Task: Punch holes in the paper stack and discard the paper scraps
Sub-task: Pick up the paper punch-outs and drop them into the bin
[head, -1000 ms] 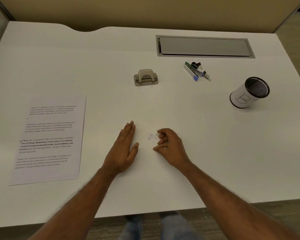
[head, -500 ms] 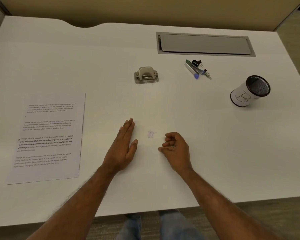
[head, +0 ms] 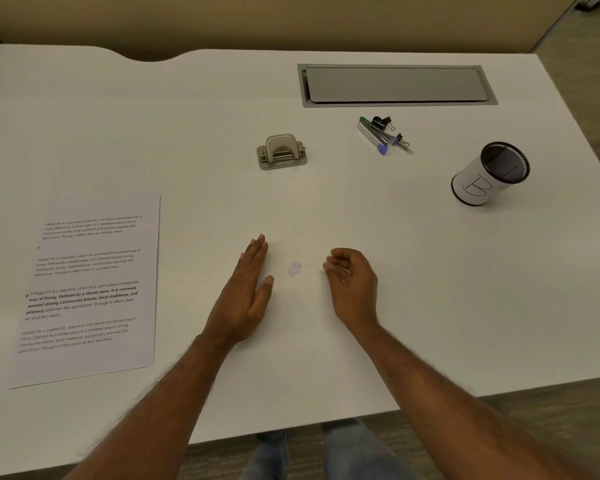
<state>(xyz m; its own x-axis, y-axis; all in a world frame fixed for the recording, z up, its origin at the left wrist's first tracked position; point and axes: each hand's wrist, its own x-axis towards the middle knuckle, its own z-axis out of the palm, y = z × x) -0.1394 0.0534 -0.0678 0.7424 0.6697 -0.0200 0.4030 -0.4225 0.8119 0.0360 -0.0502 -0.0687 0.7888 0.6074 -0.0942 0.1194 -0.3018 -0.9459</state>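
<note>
A small pile of pale paper scraps [head: 294, 269] lies on the white desk [head: 205, 133] between my hands. My left hand [head: 246, 296] stands on its edge just left of the pile, fingers straight and together. My right hand [head: 352, 284] rests a little to the right of the pile with its fingers curled inward; nothing shows in its grip. The printed paper stack [head: 90, 289] lies flat at the left. The grey hole punch [head: 282, 152] sits further back, beyond the scraps.
A black mesh cup wrapped in white paper marked "B" [head: 489, 174] stands at the right. Binder clips and a staple strip [head: 383, 135] lie behind it to the left. A grey cable hatch [head: 395, 84] is set into the desk's far side.
My right hand has drawn back to the right, away from the scraps it was touching. My left hand has stayed in place beside the pile.
</note>
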